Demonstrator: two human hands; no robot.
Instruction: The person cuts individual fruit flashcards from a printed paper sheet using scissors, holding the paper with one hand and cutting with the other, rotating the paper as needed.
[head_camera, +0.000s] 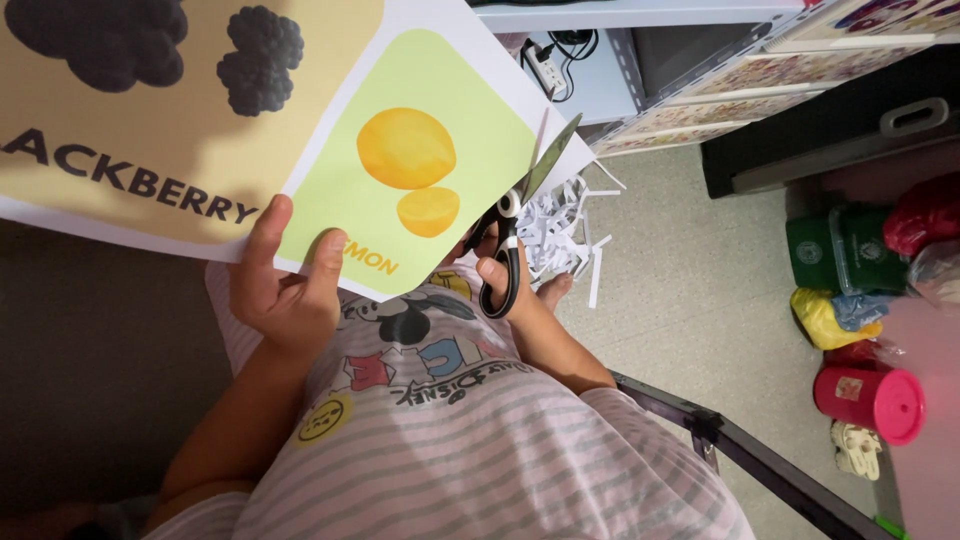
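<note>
Nearest the camera was the person's striped pink shirt (480, 450) with a cartoon print across the chest. Left hand (285, 290) was clamped on the bottom edge of a large printed sheet (330, 110), thumb on the printed face, fingers curled behind it. Sheet was held up and tilted, filling the upper left of the view. It carried fruit picture cards: a light green lemon card (420, 170) just above the left thumb, a tan blackberry card (130, 110) further left (only partly in view). Right hand (505, 285) was closed through the black loops of a pair of scissors (520, 215), blades pointing up and away, parted around the sheet's right edge beside the lemon card. Just beyond the scissors, a pile of white paper strips (565, 235) lay on the speckled floor (690, 290), next to a bare foot (552, 291). Further right: a pink round container (875, 400), a yellow bag (825, 318) and a green bin (835, 248), bunched together. Farthest out, a white power strip (548, 68) sat against the furniture along the top edge.
</note>
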